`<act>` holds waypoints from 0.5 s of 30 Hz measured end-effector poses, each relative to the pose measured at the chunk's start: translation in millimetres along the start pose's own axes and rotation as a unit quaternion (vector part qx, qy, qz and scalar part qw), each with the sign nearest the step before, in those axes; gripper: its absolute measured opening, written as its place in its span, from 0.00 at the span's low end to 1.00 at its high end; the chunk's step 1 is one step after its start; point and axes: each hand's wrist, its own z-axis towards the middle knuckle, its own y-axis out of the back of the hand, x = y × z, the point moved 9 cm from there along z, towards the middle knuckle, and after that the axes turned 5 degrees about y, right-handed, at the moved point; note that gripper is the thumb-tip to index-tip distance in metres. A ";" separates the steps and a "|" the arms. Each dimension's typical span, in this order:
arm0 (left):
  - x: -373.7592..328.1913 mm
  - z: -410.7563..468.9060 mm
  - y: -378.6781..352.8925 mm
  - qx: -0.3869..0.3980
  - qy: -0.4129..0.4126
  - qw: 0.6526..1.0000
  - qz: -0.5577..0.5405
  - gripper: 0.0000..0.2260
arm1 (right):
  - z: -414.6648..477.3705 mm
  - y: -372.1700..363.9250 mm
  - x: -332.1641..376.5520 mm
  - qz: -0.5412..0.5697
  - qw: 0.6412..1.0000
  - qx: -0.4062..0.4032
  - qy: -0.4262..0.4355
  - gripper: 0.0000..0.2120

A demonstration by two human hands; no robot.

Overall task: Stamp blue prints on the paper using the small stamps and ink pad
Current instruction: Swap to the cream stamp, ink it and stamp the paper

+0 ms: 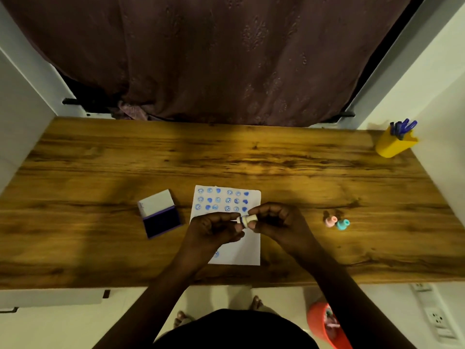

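Observation:
A white sheet of paper [249, 250] lies mid-table with several rows of blue prints across its top and one lone print near its lower left. Above it, my left hand [214, 229] and my right hand [274, 224] both pinch a small cream stamp [247, 220] held sideways, its dark blue-ringed end toward the left hand. The ink pad [162, 221] lies open to the left of the paper, its white lid flipped back. A pink stamp [331, 221] and a teal stamp [342, 224] lie on the wood to the right.
A yellow cup [395, 144] of blue pens stands at the far right corner of the wooden table [226, 159]. A dark curtain hangs behind the table. An orange bin [324, 323] sits on the floor at the lower right.

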 end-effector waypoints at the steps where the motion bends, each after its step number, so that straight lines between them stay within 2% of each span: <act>1: 0.2 0.5 -1.4 0.000 0.000 1.000 -0.003 0.22 | -0.6 1.8 0.2 0.000 1.000 0.001 0.002 0.12; 6: 2.4 3.2 -9.7 0.011 -0.011 1.000 -0.005 0.17 | -2.4 7.6 -1.3 0.004 1.000 -0.001 0.010 0.12; 15: 8.1 11.0 -23.0 0.003 -0.010 1.000 -0.004 0.17 | -1.3 21.0 -20.3 0.044 0.998 -0.012 -0.042 0.10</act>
